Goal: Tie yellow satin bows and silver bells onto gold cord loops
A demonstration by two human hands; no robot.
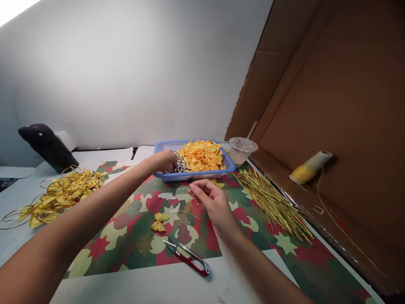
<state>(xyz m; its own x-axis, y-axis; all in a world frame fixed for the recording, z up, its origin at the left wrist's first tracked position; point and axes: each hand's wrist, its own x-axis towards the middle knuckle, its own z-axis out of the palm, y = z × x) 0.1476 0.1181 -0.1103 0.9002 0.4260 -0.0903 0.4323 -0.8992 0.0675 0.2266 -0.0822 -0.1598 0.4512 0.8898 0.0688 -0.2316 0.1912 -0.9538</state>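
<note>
My left hand [167, 159] reaches over the near left rim of a blue plastic basket [193, 174], fingers curled down at a pile of small shiny silver beads or bells [181, 164]; its fingertips are mostly hidden. Just in front of the basket, my right hand [212, 196] pinches thumb and forefinger together. A very thin, faint line shows at its fingertips, too small to name. Below the hands lies a yellow ribbon bow [159, 222] with a thin cord trailing right. Thread snips [187, 255] with a red and dark handle lie nearer me.
Yellow ribbon bows [202, 155] fill the basket's right side. Finished-looking bows on gold cords [68, 190] lie left, near a black object [47, 145]. Gold cord lengths [275, 204] lie right. A lidded cup [242, 150] stands behind; a thread cone [310, 166] rests by the cardboard wall.
</note>
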